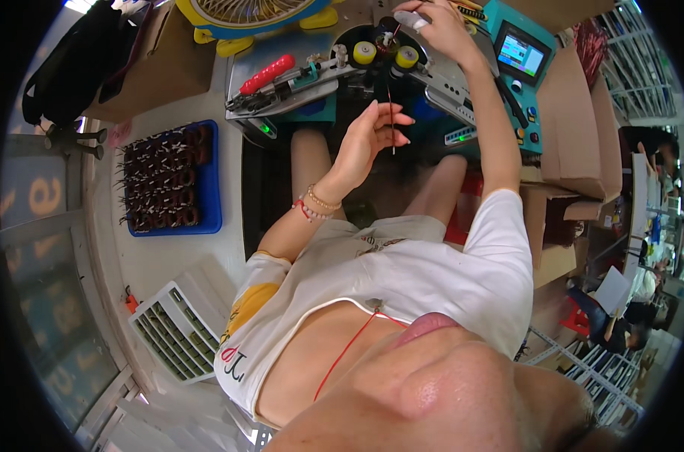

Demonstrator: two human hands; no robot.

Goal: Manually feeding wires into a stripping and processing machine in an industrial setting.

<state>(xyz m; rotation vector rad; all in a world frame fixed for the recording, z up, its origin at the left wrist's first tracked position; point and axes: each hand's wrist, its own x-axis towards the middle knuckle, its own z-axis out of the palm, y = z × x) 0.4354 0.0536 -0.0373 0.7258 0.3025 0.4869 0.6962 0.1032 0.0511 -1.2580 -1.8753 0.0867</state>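
Observation:
My left hand [361, 143] is in front of the winding machine, its fingers apart and slightly curled beside a hanging reddish-brown wire [391, 98]. Whether a fingertip touches the wire I cannot tell. Above it, a dark ring coil [387, 45] sits between two yellow-rimmed rollers [364, 53]. My right hand [443, 30] reaches over the machine's far right side, with its fingers closed on a small white rounded piece [411, 20]. Its exact kind is unclear. A thin red strand shows just below that piece.
At the left, a blue tray [215, 181] holds rows of dark wound coils. A red-handled clamp [266, 75] is on the machine's left arm. A teal control box [541, 45] with a screen stands at right, beside cardboard boxes [575, 113]. A yellow-and-blue wheel [259, 15] is at the back.

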